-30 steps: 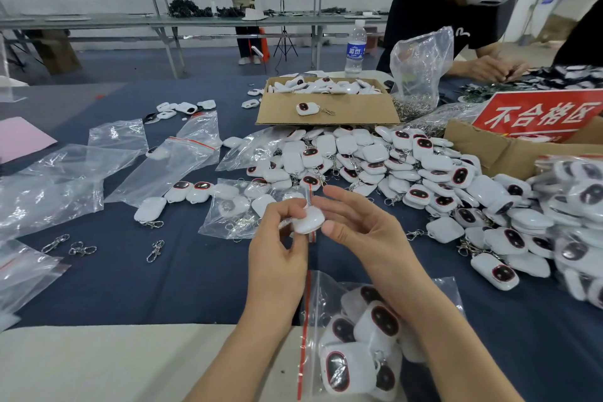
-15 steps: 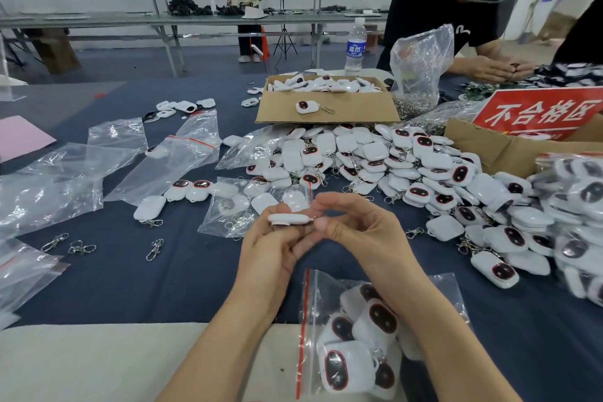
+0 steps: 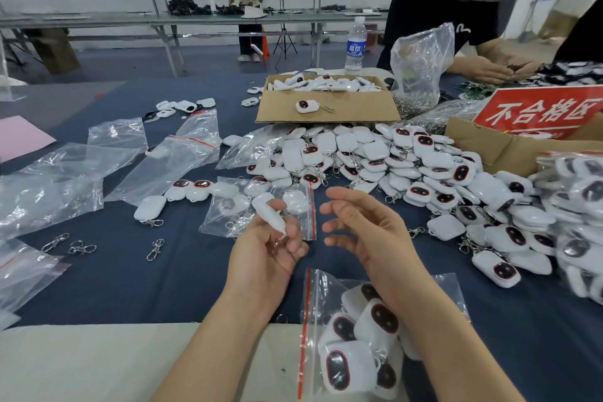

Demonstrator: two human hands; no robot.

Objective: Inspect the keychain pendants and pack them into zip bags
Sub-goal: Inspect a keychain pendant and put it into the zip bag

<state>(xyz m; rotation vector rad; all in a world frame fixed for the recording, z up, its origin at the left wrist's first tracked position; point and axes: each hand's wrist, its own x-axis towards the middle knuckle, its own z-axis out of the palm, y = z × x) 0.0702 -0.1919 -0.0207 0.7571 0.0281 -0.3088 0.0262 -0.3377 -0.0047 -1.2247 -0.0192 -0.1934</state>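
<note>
My left hand [image 3: 267, 250] holds a white keychain pendant [image 3: 269, 214] in its fingers, edge-on and tilted, above the dark blue tablecloth. My right hand [image 3: 362, 228] hovers just to the right of it, fingers relaxed and spread, holding nothing. Under my right forearm lies a zip bag [image 3: 352, 336] with a red seal strip, holding several white pendants with dark red faces. Beyond my left hand lies another zip bag [image 3: 238, 206] with a few pendants. A large pile of loose pendants [image 3: 391, 170] spreads across the right of the table.
Empty zip bags [image 3: 107, 170] lie at the left, with loose metal clasps [image 3: 155, 250] near them. A cardboard box [image 3: 326, 108] of pendants stands at the back. A red sign [image 3: 538, 114] on a carton is at the right. A person in black works across the table.
My right hand has let go of the pendant and drawn away to the right. My left hand alone keeps the pendant and has turned it edge-on.
</note>
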